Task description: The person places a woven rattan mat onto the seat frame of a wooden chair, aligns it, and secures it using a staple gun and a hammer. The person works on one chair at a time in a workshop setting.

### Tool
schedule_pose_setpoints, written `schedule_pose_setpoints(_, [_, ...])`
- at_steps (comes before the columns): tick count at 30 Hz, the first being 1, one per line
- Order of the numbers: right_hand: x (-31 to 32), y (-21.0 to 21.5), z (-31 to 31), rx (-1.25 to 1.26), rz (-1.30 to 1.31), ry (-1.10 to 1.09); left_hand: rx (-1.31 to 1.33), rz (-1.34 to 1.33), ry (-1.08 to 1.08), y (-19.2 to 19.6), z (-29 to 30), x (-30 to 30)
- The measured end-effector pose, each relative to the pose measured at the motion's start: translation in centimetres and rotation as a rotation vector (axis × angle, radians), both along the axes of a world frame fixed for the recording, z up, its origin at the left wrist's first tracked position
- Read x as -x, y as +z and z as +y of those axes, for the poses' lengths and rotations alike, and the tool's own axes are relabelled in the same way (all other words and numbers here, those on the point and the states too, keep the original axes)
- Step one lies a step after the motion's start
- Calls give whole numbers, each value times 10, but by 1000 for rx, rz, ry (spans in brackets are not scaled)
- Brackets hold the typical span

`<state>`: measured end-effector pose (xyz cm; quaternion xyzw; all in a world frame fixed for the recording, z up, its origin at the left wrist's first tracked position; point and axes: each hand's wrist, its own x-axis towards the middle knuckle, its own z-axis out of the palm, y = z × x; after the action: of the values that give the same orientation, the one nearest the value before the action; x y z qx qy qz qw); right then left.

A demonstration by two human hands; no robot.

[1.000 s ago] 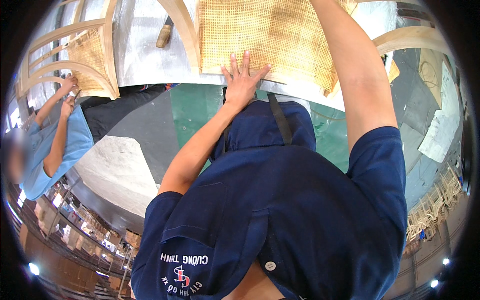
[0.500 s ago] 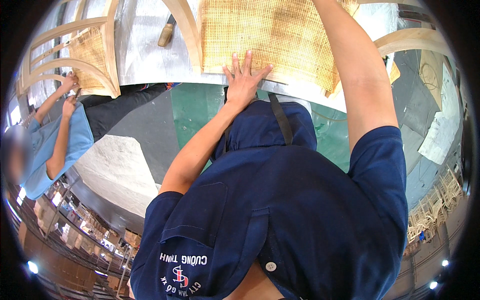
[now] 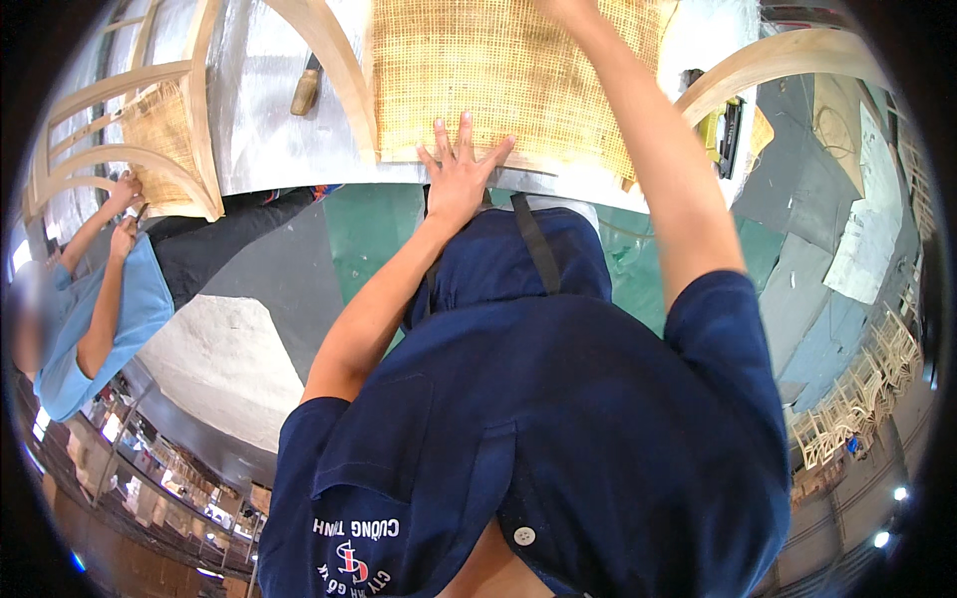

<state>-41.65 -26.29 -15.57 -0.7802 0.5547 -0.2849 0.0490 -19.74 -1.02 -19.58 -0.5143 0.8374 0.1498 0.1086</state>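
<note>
A sheet of woven cane webbing (image 3: 498, 90) lies on the pale table in front of me, light tan with darker patches. My left hand (image 3: 461, 182) rests on its near edge, fingers spread and pressed flat against the weave. Over the far part of the sheet reaches my right hand (image 3: 566, 10), blurred and cut by the top edge, so its fingers are hidden. Curved wooden pieces flank the sheet: one rail (image 3: 329, 60) on its left, another arched rail (image 3: 773, 65) on its right.
A wooden-handled tool (image 3: 305, 90) lies left of the sheet. At the table's right corner sits a black and yellow tool (image 3: 728, 135). To the left, a co-worker in a blue shirt (image 3: 110, 319) handles a wooden frame with cane (image 3: 164, 145). Stacked wooden frames (image 3: 857, 399) stand far right.
My right arm has swung left across the webbing, uncovering the black and yellow tool. My left hand stays on the sheet's edge. The whole view has shifted slightly.
</note>
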Motion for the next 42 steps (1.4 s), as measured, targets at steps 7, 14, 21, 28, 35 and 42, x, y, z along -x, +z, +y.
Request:
schedule_pose_setpoints(7, [-12,-1,270,-300,-78,-15,85,25,-11,-3,1,-2])
schedule_pose_setpoints(14, [-31,-4,316,-655,170,-142,47,10,0,-2,1,1])
schedule_pose_setpoints(21, [-43,-16,326,-694,301,-219,-75,-24,19,2,0,0])
schedule_pose_setpoints(28, [-45,-13,322,-762,390,-225,-1,52,17,5,-2,0])
schedule_pose_setpoints(35, [-43,-12,323,-688,280,-199,6,44,15,4,-1,-1])
schedule_pose_setpoints(42, [-39,-9,325,-669,256,-205,-88,-1,22,5,-1,0])
